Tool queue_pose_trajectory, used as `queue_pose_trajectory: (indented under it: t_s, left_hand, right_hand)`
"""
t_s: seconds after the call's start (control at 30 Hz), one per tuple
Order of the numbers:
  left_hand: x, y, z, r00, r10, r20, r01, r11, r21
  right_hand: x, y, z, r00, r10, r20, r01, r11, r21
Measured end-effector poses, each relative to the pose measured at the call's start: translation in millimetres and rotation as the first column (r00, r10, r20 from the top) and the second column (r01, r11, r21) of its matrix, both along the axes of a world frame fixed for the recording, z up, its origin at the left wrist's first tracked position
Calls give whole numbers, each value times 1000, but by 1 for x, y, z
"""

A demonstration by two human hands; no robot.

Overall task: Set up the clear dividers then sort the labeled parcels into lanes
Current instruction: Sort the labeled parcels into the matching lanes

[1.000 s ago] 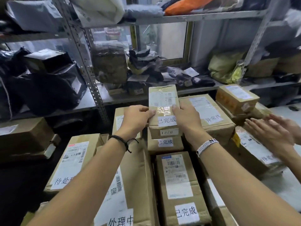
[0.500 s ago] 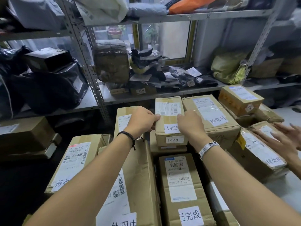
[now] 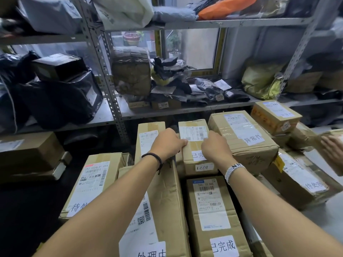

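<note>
A small cardboard parcel [image 3: 194, 145] with a white shipping label and the number 0221 on its near face lies at the far end of the middle lane. My left hand [image 3: 168, 143] grips its left edge and my right hand [image 3: 215, 147] grips its right edge. In front of it lies a long parcel [image 3: 213, 210] with a white tag. A big flat parcel [image 3: 163, 201] fills the lane to the left, and a wide parcel [image 3: 243, 140] sits to the right. No clear divider is plainly visible.
Another person's hand [image 3: 332, 151] holds a box at the right edge. More labeled parcels [image 3: 297, 175] lie right, one [image 3: 92, 180] lies left. Metal shelving [image 3: 115, 101] with dark bags [image 3: 55, 97] stands behind. A brown box [image 3: 27, 154] sits far left.
Both my hands have lowered the small parcel from a raised tilt down onto the stack at the far end of the middle lane. The other person's hands moved right.
</note>
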State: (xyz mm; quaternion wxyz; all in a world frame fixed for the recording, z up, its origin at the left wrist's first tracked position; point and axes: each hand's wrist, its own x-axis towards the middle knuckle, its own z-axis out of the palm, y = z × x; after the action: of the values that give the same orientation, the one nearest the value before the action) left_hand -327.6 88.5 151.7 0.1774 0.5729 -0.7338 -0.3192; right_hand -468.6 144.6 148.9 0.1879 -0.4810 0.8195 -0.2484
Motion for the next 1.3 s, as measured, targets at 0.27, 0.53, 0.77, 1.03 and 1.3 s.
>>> queue_pose_trajectory:
  t_s: [0.27, 0.53, 0.77, 1.03, 1.3]
  left_hand:
    - [116, 10, 48, 975, 119, -190, -152, 973, -173]
    - [318, -5, 33, 692, 366, -623, -517, 853, -73]
    - [482, -41, -11, 521, 478, -707, -595, 798, 101]
    - [608, -125, -83, 465, 650, -601, -703, 684, 195]
    - [690, -218, -154, 515, 766, -386, -810, 582, 73]
  right_hand:
    - [94, -18, 45, 961, 206, -186, -241, 951, -193]
    - [298, -59, 55, 670, 458, 584, -221, 874, -432]
    - [472, -125, 16, 564, 376, 735, -261, 926, -274]
    - [576, -213, -62, 656, 185, 731, -229, 973, -41]
    - [618, -271, -137, 684, -74, 726, -20, 993, 120]
